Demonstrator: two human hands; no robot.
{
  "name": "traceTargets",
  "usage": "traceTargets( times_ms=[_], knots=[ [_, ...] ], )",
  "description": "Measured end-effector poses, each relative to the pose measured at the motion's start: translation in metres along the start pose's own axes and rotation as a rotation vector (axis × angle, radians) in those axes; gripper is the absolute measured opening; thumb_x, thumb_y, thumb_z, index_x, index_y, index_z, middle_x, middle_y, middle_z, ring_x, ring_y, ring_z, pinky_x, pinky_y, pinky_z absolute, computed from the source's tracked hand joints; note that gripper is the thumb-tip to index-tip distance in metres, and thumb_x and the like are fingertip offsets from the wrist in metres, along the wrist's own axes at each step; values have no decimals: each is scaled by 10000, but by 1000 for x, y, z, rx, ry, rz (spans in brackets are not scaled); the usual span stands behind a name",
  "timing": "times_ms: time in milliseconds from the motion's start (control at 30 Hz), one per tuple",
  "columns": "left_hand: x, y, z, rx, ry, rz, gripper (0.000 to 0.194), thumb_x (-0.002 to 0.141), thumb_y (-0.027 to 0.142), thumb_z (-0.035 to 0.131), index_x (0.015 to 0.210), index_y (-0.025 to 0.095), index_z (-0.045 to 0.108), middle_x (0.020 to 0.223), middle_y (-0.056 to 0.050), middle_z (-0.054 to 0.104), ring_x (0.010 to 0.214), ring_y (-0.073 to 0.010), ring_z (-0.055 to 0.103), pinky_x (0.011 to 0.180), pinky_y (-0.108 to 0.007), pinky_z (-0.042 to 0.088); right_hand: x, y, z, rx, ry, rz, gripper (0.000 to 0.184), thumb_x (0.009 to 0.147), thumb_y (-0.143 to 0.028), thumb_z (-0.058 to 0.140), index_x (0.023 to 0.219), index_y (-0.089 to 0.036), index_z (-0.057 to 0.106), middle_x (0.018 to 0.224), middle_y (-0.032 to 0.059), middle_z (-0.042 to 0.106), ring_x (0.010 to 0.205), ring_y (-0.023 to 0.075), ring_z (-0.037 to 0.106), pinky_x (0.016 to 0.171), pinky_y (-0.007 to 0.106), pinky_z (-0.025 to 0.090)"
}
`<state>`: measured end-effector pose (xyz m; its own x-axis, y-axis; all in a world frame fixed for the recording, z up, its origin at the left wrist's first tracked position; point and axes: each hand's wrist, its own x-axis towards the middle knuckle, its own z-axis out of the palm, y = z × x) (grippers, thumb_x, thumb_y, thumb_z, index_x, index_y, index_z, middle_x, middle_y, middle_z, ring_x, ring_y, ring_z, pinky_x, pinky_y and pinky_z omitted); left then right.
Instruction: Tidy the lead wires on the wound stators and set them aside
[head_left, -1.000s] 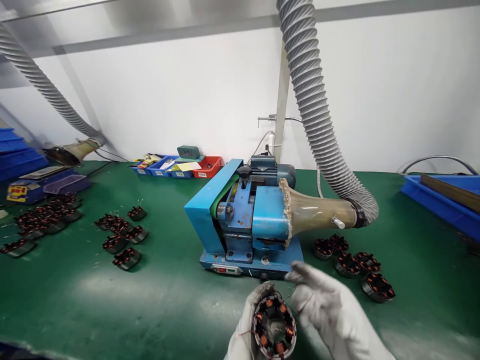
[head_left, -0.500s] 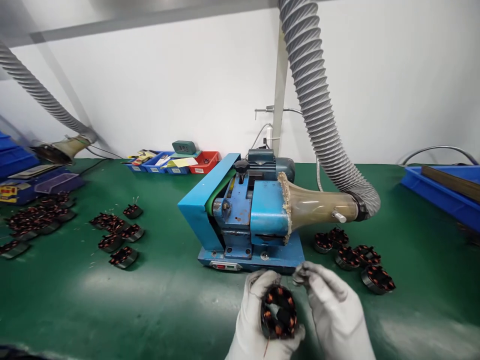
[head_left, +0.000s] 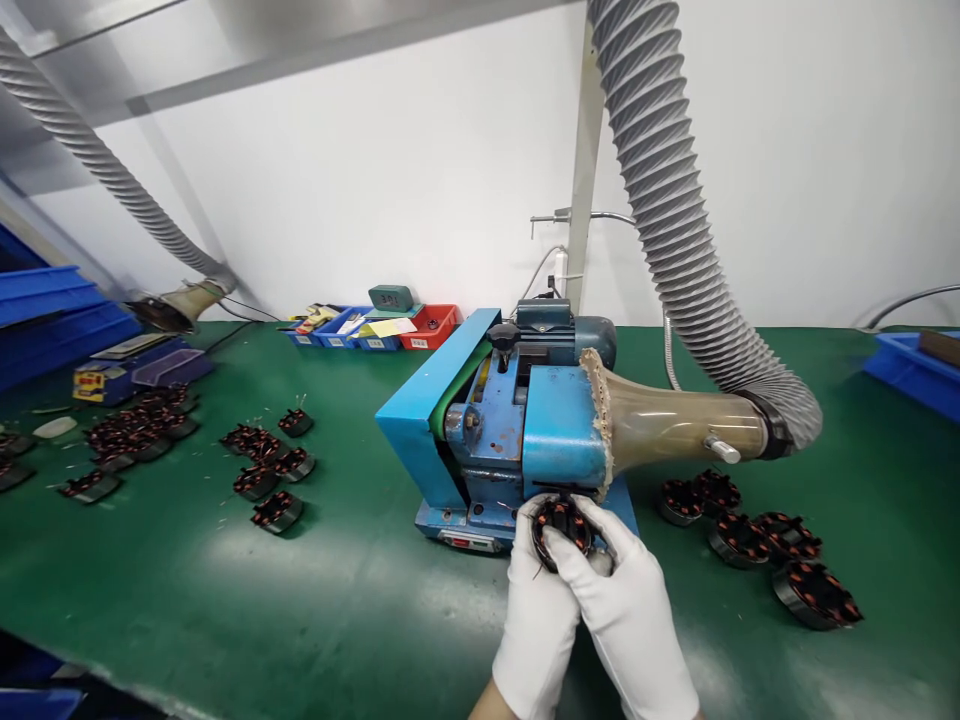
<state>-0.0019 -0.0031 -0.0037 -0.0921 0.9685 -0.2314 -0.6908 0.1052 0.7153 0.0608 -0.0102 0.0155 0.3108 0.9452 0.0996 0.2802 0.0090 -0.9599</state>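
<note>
Both hands wear white gloves and meet around one motor stator (head_left: 551, 520), a dark ring with copper windings. My left hand (head_left: 536, 610) grips its left side, fingers wrapped round it. From the right, my right hand (head_left: 619, 580) also closes on the ring, its thumb laid across the front face. The stator is up against the front of the blue belt sander (head_left: 566, 425), just below its hood; whether it touches the belt inside is hidden. A short thin wire hangs at the ring's lower left.
Several stators (head_left: 739, 540) lie right of the machine, and more clusters (head_left: 259, 460) lie to the left on the green table (head_left: 337, 610). A grey extraction hose (head_left: 675, 200) curves down to the hood. Small parts bins (head_left: 429, 328) stand behind.
Both hands have moved forward with the stator, from the table's front to the machine. My right hand, apart from the ring before, now holds it too. The view has shifted left.
</note>
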Motion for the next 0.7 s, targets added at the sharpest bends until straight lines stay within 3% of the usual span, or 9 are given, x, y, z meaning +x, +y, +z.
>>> traceTargets(
  times_ms=[300,433,533,600,700],
  knots=[
    [-1,15,-4,116,-72,-11,311,598,154,732,874,238,615,850,18,715,805,-156,657,781,-272,513,-5,-4,1,-40,43,-11,377,703,-470,656,932,-174,706,953,115,729,877,286,674,824,396,530],
    [-21,20,-26,188,-37,-107,313,604,229,758,896,255,650,947,-18,718,916,-215,655,871,-320,494,-35,16,4,1,123,47,462,589,-497,727,929,-185,731,1007,135,727,931,338,666,851,428,532],
    [-38,24,-38,227,-6,-152,276,639,308,734,902,256,671,1046,-47,696,1085,-276,595,964,-357,449,-63,33,7,79,131,82,500,574,-471,758,993,-202,719,1084,126,704,985,341,652,843,393,551],
    [-45,25,-40,318,3,-132,297,631,318,727,918,252,684,1081,-60,681,1116,-294,574,959,-363,456,-75,40,5,110,104,81,506,582,-461,761,1019,-212,712,1108,117,696,1001,337,647,832,370,561],
    [-48,25,-48,559,-32,-9,445,471,225,793,905,242,696,1075,-76,673,1090,-325,573,968,-393,446,-78,45,-11,80,94,17,546,583,-492,751,1057,-227,696,1120,98,693,1038,338,627,896,398,525]
  ],
)
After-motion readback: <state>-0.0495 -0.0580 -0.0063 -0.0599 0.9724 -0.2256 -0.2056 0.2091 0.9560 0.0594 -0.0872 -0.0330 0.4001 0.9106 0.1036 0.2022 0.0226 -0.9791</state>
